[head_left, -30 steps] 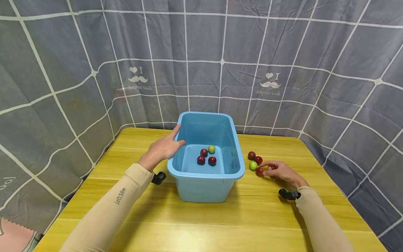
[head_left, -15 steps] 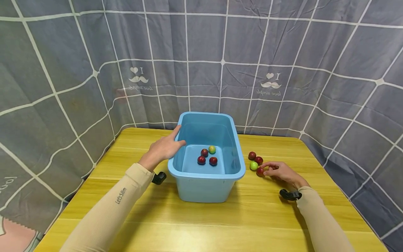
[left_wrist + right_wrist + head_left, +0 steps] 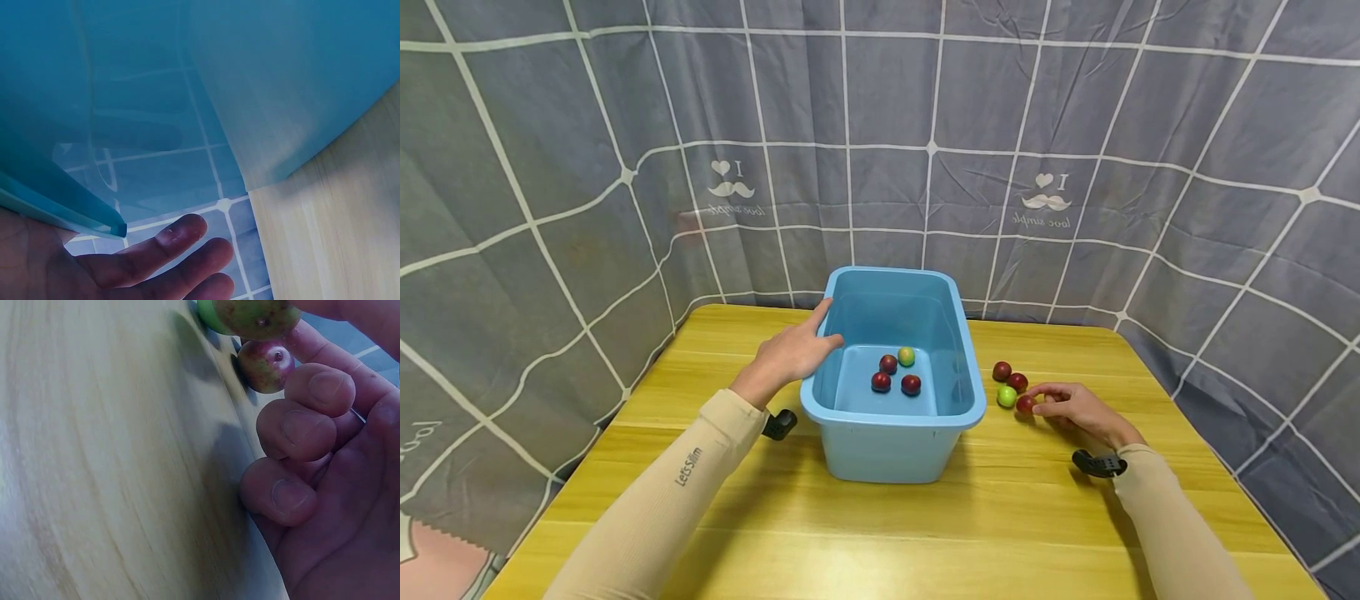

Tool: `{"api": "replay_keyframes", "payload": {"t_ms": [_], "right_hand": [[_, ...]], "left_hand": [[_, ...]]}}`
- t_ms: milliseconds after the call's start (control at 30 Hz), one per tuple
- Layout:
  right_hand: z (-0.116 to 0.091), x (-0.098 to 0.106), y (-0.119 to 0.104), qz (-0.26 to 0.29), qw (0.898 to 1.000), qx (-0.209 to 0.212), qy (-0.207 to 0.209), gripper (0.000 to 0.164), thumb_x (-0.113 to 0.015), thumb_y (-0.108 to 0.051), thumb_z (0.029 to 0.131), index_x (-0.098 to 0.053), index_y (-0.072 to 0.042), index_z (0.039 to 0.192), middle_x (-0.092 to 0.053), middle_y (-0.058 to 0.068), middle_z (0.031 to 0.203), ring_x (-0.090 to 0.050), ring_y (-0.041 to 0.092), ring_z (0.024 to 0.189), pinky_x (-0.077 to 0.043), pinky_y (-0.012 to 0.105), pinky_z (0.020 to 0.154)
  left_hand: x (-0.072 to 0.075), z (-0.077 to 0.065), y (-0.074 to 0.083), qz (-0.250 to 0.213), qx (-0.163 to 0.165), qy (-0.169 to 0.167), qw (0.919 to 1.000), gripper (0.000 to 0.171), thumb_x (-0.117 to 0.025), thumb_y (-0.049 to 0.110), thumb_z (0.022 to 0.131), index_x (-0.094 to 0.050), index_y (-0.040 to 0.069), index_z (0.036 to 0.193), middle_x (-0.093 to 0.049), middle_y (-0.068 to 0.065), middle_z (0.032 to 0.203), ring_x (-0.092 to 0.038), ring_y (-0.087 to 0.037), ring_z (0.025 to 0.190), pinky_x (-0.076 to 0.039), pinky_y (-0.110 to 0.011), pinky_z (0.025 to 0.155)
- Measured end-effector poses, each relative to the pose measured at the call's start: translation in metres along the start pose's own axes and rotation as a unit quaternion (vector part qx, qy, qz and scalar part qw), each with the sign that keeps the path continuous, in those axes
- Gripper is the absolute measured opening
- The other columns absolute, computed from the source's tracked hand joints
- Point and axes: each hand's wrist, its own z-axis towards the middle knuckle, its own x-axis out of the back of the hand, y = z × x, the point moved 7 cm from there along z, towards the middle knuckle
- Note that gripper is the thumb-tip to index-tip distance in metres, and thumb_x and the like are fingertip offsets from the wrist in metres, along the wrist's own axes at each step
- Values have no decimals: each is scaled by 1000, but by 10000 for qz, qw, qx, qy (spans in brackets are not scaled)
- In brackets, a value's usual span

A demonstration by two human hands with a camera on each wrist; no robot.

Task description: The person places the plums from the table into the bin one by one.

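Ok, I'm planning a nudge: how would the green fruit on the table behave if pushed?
The green fruit looks round, so probably rolls. Its smooth-looking skin may be slippery. Nearby red fruits could stop or deflect it.

A green plum and the wall of the blue tub block a low leftward path for the right hand. Overhead, the tub's mouth is open, though the left hand obstructs its left rim.
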Motion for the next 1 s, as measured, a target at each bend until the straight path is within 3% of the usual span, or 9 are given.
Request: {"api": "replay_keyframes", "payload": {"t_ms": [200,367,533,667,1000], "right_hand": [[-4,2,-2,-147,9998,-33,120,50,-72,-25,93,-60,3,132,-49,3,78,-47,19,71,-38,28,62],[-9,7,-10,-272,9995,93,134,46,-71,-25,94,-61,1,131,-45,1,69,-44,22,59,-37,30,55],[-10,11,-27,-154,9994,309,63,41,-70,-21,95,-61,1,128,-43,-2,67,-36,18,51,-31,37,51],[-9,14,-41,-55,9988,477,4,39,-69,-19,95,-60,3,127,-43,-3,69,-33,16,52,-34,34,53],[-5,20,-83,-309,9953,917,-39,36,-67,-18,97,-63,0,127,-45,0,72,-36,21,55,-37,32,54]], "left_hand": [[0,-1,0,9,-1,7,10000,77,-40,55,98,-1,39,162,-41,-13,158,-58,-40,123,-49,-50,79],[-2,-1,0,-1,9,-25,10000,78,-40,56,98,-1,39,162,-40,-13,159,-57,-41,125,-49,-51,80],[-1,0,0,3,23,11,10000,77,-40,56,98,-1,39,162,-39,-12,160,-56,-41,126,-49,-53,83],[0,0,0,13,37,21,10000,77,-40,56,98,-1,40,162,-38,-11,161,-55,-41,128,-49,-53,84],[0,-2,0,-20,28,-7,10000,77,-41,55,98,-1,40,162,-38,-12,161,-54,-42,129,-49,-55,85]]}}
